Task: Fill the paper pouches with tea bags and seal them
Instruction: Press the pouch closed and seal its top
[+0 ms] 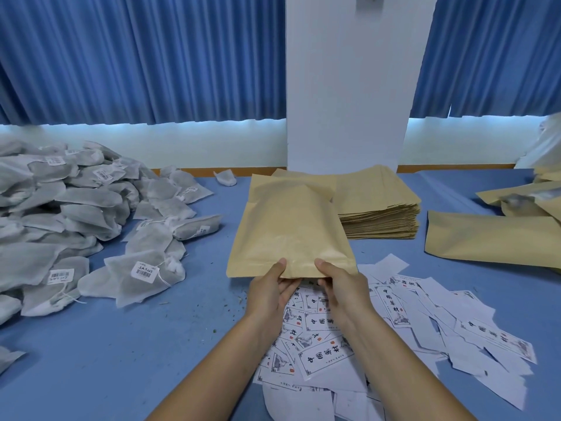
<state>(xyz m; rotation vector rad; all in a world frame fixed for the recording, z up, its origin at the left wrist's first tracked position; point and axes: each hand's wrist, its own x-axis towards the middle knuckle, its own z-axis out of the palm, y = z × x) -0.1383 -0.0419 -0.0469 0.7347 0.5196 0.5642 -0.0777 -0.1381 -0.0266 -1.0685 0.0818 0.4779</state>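
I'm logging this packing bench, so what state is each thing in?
Held pouch: tilted up, pinched at its near edge; seal unclear.
Left hand: pinches held pouch.
Right hand: pinches held pouch.
Pouch stack: flat, neat.
Tea bags: heaped loosely.
Labels: scattered loosely.
Side pouch: lying flat.

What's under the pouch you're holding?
Under the pouch, at its near edge, printed labels lie scattered on the blue table. The left hand and right hand grip that edge. The table farther under it is hidden.

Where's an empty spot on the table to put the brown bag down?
Bare blue table lies near-left, between the tea bag pile and the paper labels. Crowded: the pouch stack behind, flat pouches at right.
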